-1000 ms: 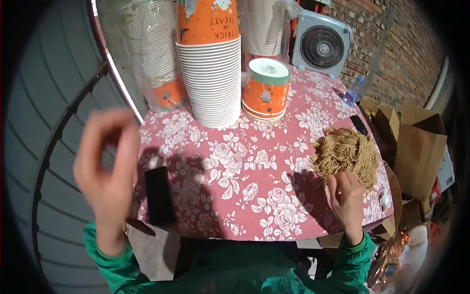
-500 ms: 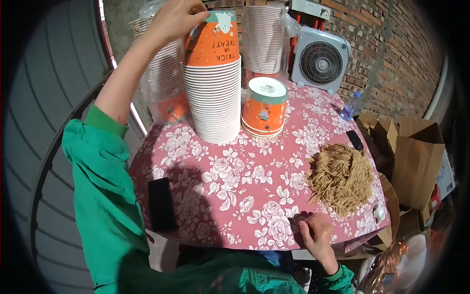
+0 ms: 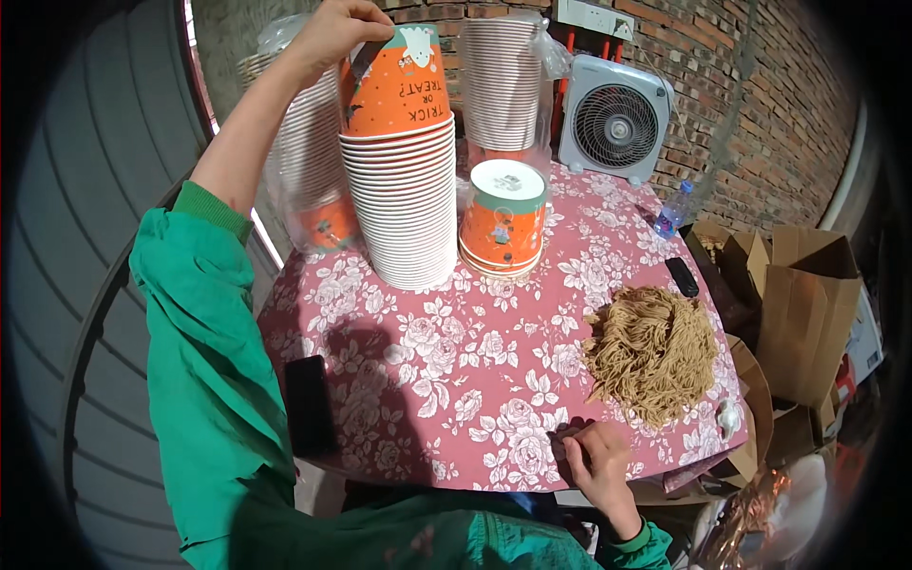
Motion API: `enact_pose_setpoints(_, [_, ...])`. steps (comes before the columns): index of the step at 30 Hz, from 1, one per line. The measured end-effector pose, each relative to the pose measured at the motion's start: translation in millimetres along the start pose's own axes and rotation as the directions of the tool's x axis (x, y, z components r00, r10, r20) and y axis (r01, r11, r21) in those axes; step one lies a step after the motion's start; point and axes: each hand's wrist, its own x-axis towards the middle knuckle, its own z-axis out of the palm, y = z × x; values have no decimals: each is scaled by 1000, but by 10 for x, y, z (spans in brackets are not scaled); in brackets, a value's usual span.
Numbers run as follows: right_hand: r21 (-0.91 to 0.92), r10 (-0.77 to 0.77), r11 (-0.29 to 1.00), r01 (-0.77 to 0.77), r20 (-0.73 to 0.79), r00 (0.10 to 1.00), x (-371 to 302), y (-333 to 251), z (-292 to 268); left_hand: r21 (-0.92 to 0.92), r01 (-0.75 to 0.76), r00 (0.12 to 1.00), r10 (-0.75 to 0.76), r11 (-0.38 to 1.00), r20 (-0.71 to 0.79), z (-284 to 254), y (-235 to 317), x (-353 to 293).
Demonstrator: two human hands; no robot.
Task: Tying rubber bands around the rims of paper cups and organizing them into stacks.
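My left hand (image 3: pixel 337 36) is closed at the top of a tall stack of upside-down paper buckets (image 3: pixel 399 204). It grips the topmost orange paper bucket (image 3: pixel 404 95), which has a green band and a white ghost figure, by its upturned base. That bucket still sits over the white rims below. By the table's front edge, my right hand (image 3: pixel 600 464) rests with fingers curled; whatever they may hold is hidden. A short upside-down stack of orange buckets (image 3: pixel 503 233) stands to the right of the tall stack.
Bagged bucket stacks (image 3: pixel 503 90) stand behind. A tan yarn-like heap (image 3: pixel 654 356) lies right on the flowered tablecloth (image 3: pixel 475 380), near a small black object (image 3: pixel 681 276), a bottle (image 3: pixel 674 211) and a fan (image 3: pixel 616 123). A black phone (image 3: pixel 309 407) lies left; cardboard boxes (image 3: pixel 807 313) stand beyond the right edge.
The view has shifted slightly, so the table's things sit a little differently. My left hand keeps its grip on the top bucket, which tilts a little more. My right hand stays by the front edge.
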Motion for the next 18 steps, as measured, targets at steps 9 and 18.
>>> enact_pose_setpoints(9, [-24, -293, 951, 307, 232, 927, 1120, -344, -158, -19, -36, 999, 35, 999, -17, -39, -60, 92])
enact_pose_setpoints(18, [-162, -637, 770, 617, -169, 752, 3269, -896, 804, -27, -31, 998, 29, 999, -58, -31, 80, 92])
